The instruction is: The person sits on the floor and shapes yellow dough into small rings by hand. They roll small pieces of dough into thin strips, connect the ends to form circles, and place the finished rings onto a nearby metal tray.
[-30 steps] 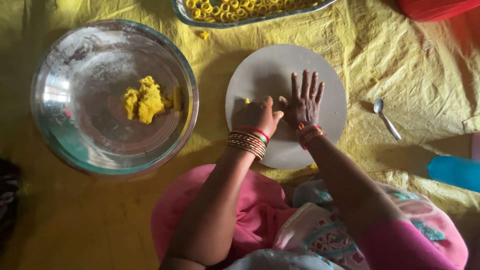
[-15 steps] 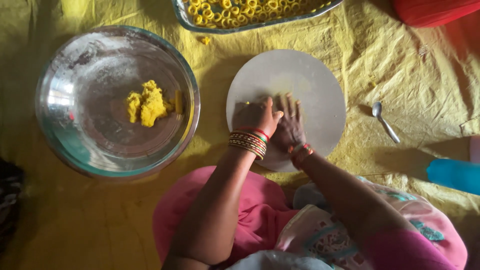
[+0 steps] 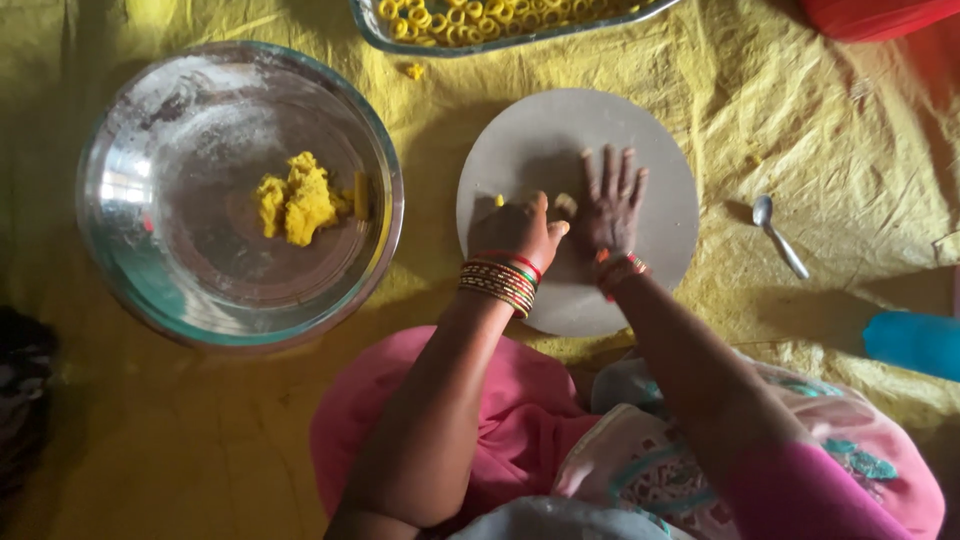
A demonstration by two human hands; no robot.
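A steel bowl (image 3: 150, 250) at the left holds a lump of yellow dough (image 3: 297, 198), and above the middle a tray (image 3: 372, 28) carries yellow rings. On the round board (image 3: 640, 130) the left hand (image 3: 515, 232) is curled loosely (bangles at the wrist), its thumb touching a small dough piece (image 3: 565, 204), while the right hand (image 3: 612, 203) lies flat beside it, fingers spread and straight, palm on the board. A spoon (image 3: 778, 235) lies on the yellow cloth (image 3: 830, 130) to the right, near a blue thing (image 3: 915, 343) at the edge.

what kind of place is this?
Probably a home floor set up for snack-making: a yellow cloth as the work surface, a steel bowl of yellow dough, a round rolling board, a tray of dough rings.
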